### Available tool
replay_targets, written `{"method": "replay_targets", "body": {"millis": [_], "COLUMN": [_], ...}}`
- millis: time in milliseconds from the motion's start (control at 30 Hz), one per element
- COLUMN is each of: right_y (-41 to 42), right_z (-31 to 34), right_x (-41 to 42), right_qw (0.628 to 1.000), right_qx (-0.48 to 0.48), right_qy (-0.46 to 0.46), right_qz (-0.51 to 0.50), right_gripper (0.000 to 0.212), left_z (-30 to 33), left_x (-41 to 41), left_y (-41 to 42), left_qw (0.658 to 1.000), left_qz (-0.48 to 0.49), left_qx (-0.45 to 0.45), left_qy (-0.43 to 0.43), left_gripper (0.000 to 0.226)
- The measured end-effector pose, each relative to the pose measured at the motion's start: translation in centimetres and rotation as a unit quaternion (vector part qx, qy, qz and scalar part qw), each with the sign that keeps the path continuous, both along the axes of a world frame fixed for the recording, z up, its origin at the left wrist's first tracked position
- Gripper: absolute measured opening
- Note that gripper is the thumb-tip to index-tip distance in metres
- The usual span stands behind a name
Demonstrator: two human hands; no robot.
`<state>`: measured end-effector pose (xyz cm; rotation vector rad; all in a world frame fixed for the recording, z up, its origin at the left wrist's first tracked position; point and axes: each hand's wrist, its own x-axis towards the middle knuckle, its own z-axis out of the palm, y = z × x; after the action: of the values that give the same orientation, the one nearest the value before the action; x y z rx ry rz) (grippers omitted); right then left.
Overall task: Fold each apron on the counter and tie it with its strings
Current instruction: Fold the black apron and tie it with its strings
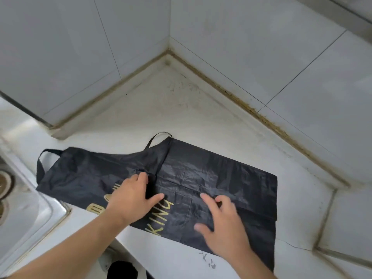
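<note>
A black apron point(221, 178) with yellow lettering lies spread flat on the white counter point(181, 109), its lower edge hanging over the counter's front. A black strap loop point(43, 164) sticks out at its left end and another strap point(159, 136) arches at the top middle. My left hand point(130, 196) lies flat on the apron's middle, fingers straight, thumb out to the right. My right hand point(223, 224) hovers on or just over the cloth to the right, fingers spread; it is blurred, so contact is unclear.
Tiled walls point(261, 47) meet in a corner behind the counter, with stained sealant along the joint. A steel sink point(24, 214) lies at the left edge. At the right the counter drops at a raised step point(330, 208). Something dark shows below the counter front point(122, 270).
</note>
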<state>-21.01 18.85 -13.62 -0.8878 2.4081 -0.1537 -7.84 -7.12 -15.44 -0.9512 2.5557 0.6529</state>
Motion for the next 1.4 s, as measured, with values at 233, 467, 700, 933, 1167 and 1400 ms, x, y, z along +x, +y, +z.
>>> {"method": "replay_targets", "body": {"millis": [233, 467, 700, 933, 1167, 1400], "right_y": [1.5, 2.0, 2.0, 2.2, 2.4, 2.3], "right_z": [-2.0, -2.1, -2.2, -2.8, -2.7, -2.4], "right_x": [1.5, 1.6, 1.6, 1.5, 1.7, 1.7], "right_qw": [0.998, 0.999, 0.999, 0.999, 1.0, 1.0], "right_qx": [0.051, 0.023, 0.021, 0.018, 0.01, 0.007], "right_qy": [-0.016, -0.005, 0.002, 0.003, 0.007, -0.001], "right_qz": [0.019, 0.03, 0.031, 0.03, 0.029, 0.026], "right_gripper": [0.099, 0.1, 0.098, 0.1, 0.099, 0.098], "left_z": [2.0, 8.7, 2.1, -2.2, 6.0, 7.7], "left_x": [-0.8, -4.2, -5.2, -5.6, -8.6, -7.9], "left_y": [-1.8, -8.4, -7.3, -6.6, -12.2, -8.7], "left_qw": [0.951, 0.406, 0.91, 0.973, 0.81, 0.843], "left_qz": [0.095, 0.482, 0.351, 0.219, 0.36, 0.278], "left_qx": [0.286, 0.584, 0.193, 0.057, 0.007, 0.027], "left_qy": [-0.071, 0.511, 0.111, 0.053, 0.463, 0.459], "left_gripper": [0.018, 0.039, 0.042, 0.015, 0.016, 0.033]}}
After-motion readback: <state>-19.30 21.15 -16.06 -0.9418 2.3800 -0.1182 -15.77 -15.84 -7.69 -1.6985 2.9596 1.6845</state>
